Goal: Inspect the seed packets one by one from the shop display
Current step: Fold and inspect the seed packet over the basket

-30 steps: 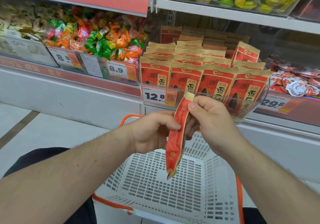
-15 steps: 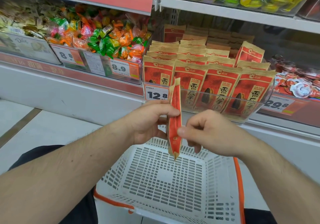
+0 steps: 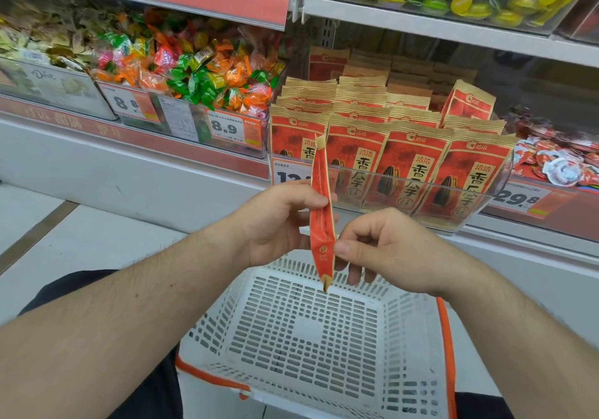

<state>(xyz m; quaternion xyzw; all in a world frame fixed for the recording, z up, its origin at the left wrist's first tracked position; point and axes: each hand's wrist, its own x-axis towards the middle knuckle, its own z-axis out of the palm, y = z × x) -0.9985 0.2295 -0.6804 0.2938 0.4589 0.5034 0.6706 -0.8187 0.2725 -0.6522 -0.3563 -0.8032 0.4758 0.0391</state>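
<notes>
open basket (image 3: 324,331) below, clear bin front (image 3: 421,191) fencing shelved packets (image 3: 411,162)

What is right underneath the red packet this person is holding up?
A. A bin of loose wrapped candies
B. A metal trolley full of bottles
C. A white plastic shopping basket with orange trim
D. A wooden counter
C: the seed packet, held edge-on between the left hand and right hand, hangs over a white slotted shopping basket with an orange rim; nothing shows lying in it.
</notes>
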